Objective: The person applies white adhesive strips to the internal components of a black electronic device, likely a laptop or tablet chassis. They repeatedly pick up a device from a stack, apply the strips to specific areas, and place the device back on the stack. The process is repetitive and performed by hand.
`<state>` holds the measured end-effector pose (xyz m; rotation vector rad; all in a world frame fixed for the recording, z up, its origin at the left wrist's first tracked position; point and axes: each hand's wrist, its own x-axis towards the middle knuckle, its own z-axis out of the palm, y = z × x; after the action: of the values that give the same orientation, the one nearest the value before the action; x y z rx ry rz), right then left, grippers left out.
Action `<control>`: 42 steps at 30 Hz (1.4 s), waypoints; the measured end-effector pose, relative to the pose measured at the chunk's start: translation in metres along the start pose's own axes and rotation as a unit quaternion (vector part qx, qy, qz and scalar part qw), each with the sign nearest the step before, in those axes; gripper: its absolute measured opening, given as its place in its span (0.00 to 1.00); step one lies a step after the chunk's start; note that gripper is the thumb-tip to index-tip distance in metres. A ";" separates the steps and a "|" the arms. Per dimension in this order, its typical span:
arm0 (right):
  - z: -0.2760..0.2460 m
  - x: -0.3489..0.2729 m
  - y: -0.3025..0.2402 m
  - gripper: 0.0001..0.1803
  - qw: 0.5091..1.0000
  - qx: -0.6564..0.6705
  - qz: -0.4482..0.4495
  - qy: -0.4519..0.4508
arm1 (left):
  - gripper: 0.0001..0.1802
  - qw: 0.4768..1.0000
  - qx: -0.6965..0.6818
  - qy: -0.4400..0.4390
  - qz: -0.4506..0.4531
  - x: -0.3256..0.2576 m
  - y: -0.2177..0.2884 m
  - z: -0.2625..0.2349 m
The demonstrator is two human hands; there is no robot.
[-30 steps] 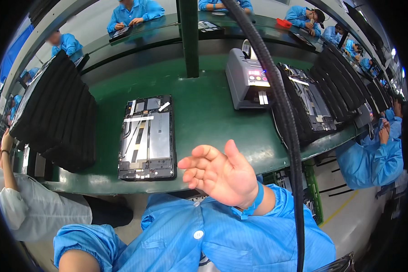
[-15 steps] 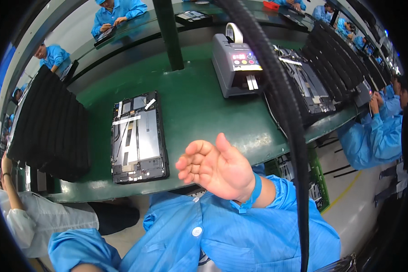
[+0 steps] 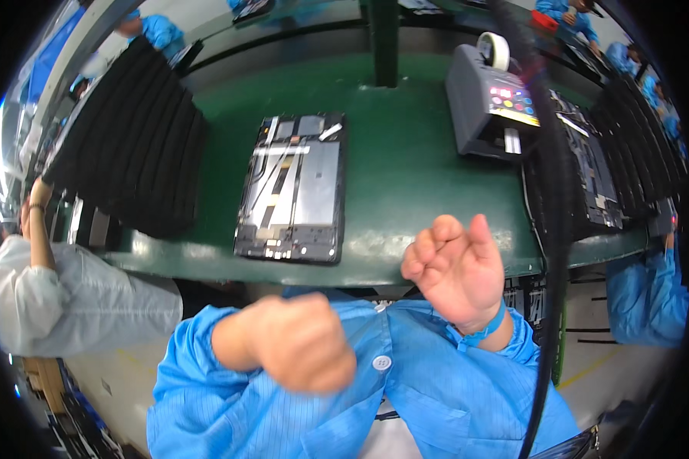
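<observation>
An opened tablet [image 3: 318, 183] lies flat on the green table, its silver plate, ribbon cables and white tape strips showing. My right hand [image 3: 459, 268] hovers by the table's front edge, to the right of the tablet. Its palm faces up, its fingers are loosely curled and apart, and nothing is in it; a blue band circles the wrist. In front of my chest, nearer than the tablet, is my left hand [image 3: 302, 344]. Motion smears its fingers, and I cannot see anything in it. Neither hand touches the tablet.
A tall stack of black trays [image 3: 130, 145] stands left of the tablet. At the back right is a grey tape dispenser [image 3: 478, 107] with lit buttons. Beyond it are another opened tablet [image 3: 589, 168] and more black trays [image 3: 639, 130]. A dark cable [image 3: 559, 229] hangs at right. Co-workers sit around.
My left hand has come up into view from the lower left. The view has shifted, so table and tablet appear farther right and higher. My right hand stays palm up, fingers loosely curled.
</observation>
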<state>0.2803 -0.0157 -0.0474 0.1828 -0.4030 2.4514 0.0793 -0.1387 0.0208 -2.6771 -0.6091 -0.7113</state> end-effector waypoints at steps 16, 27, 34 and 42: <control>0.002 0.010 -0.029 0.21 0.998 -0.027 -0.040 0.032 | 0.33 0.621 -0.773 0.073 -0.109 0.042 0.013 -0.008; 0.038 0.066 -0.071 0.08 0.988 0.014 -0.152 -0.032 | 0.23 0.595 -0.764 -0.248 -0.007 0.061 0.000 0.016; 0.047 0.084 -0.064 0.10 0.988 0.032 -0.150 -0.032 | 0.13 0.811 -0.399 0.005 -0.429 0.054 -0.002 0.057; 0.055 0.093 -0.056 0.10 0.985 0.037 -0.160 -0.048 | 0.14 0.937 -0.203 0.100 -0.268 0.051 0.000 0.114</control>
<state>0.2433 0.0618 0.0398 0.3701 -0.2975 2.1465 0.1645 -0.0785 -0.0470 -2.7482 -1.2810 -1.3661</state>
